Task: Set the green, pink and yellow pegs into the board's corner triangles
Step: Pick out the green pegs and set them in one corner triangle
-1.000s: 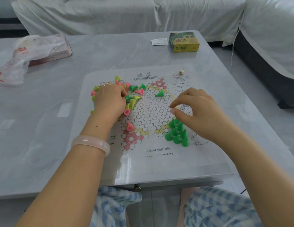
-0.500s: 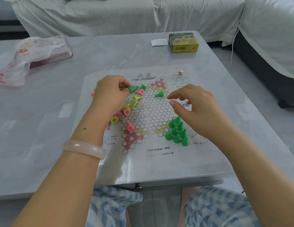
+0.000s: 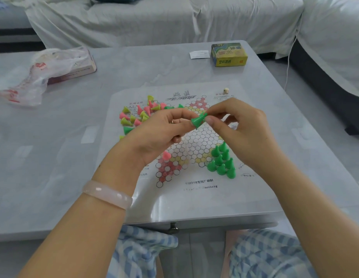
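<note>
The left hand (image 3: pixel 160 131) and right hand (image 3: pixel 238 125) meet in the air above the middle of the board (image 3: pixel 194 197), a printed sheet with a star of circles. Between them they pinch one green peg (image 3: pixel 198 120), tilted on its side; the left thumb and forefinger grip its wide base while the right thumb and forefinger close on its narrow top. A cluster of green pegs (image 3: pixel 221 161) stands upright, filling the star's near right corner triangle. One pink peg (image 3: pixel 166 155) stands at the edge of the near left pink triangle. A loose heap of pink, yellow and green pegs (image 3: pixel 138 115) lies on the sheet's far left.
</note>
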`<action>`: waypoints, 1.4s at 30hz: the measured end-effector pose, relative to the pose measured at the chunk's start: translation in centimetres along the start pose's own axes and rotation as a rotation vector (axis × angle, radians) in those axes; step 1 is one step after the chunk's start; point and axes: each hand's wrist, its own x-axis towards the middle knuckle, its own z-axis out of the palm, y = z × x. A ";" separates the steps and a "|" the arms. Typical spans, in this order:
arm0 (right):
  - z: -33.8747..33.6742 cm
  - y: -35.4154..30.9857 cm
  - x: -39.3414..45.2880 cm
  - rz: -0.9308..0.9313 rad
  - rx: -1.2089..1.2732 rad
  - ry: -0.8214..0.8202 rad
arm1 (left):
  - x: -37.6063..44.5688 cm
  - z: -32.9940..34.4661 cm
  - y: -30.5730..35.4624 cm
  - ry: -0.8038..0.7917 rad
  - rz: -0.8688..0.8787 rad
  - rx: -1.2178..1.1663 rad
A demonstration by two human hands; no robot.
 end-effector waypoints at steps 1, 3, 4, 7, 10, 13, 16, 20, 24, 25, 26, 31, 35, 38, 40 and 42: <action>0.0 -0.1 0.0 0.006 0.020 0.001 | 0.0 0.0 0.0 -0.006 0.002 -0.002; 0.0 -0.2 0.1 0.026 0.070 -0.001 | 0.0 0.1 0.0 -0.006 0.001 0.006; 0.0 -0.2 0.1 0.038 0.091 -0.005 | 0.1 0.1 0.0 -0.004 -0.001 0.014; 0.0 -0.3 0.1 0.092 0.171 -0.025 | 0.2 0.0 0.1 0.009 -0.001 0.001; -0.2 -0.2 0.2 0.136 0.196 -0.028 | 0.2 -0.3 0.1 0.024 -0.003 0.000; -0.5 -0.2 0.2 0.162 0.237 -0.020 | 0.3 -0.5 0.1 0.048 -0.006 0.021; -0.9 -0.1 0.3 0.169 0.238 -0.026 | 0.3 -0.5 0.1 0.078 -0.006 0.014; -1.5 0.5 0.1 0.067 -0.125 -0.205 | 0.5 -0.9 -0.1 0.134 -0.030 0.043; -1.3 0.8 -0.6 -0.059 -0.449 -0.395 | 0.8 -1.1 -0.3 0.207 -0.062 0.091; -1.3 0.8 -0.7 -0.080 -0.489 -0.409 | 0.8 -1.1 -0.4 0.214 -0.063 0.103; -1.2 0.6 -0.8 -0.093 -0.518 -0.417 | 0.8 -1.1 -0.4 0.217 -0.064 0.116; -0.8 0.2 -0.8 -0.076 -0.614 -0.458 | 0.8 -1.0 -0.4 0.211 -0.057 0.152; -0.7 0.1 -0.7 -0.065 -0.649 -0.474 | 0.8 -1.2 -0.4 0.229 -0.045 0.133; -0.6 0.3 -0.8 -0.057 -0.638 -0.488 | 0.9 -1.2 -0.4 0.245 -0.037 0.116; -0.5 0.2 -0.8 -0.050 -0.629 -0.502 | 0.9 -1.2 -0.4 0.248 -0.037 0.114; -0.5 0.2 -0.8 -0.042 -0.624 -0.519 | 0.8 -1.2 -0.4 0.248 -0.038 0.112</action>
